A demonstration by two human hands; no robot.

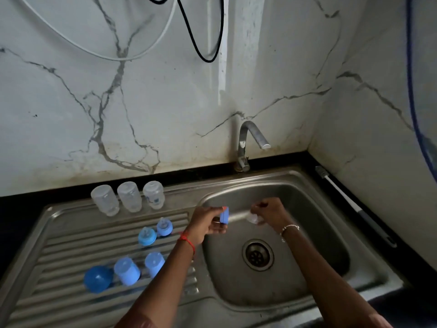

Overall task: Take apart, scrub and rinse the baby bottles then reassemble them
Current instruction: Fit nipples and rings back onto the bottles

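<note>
left hand (210, 221) pinches blue ring (224, 214) over the sink (312, 235) | right hand (269, 213) pinches clear teat (253, 218) just beside | risk: tiny fingertip hold, teat could slip, fall by drain (257, 254)

White veined marble wall (165, 102) meets a black counter (14, 209) around a steel sink (331, 233)
</note>
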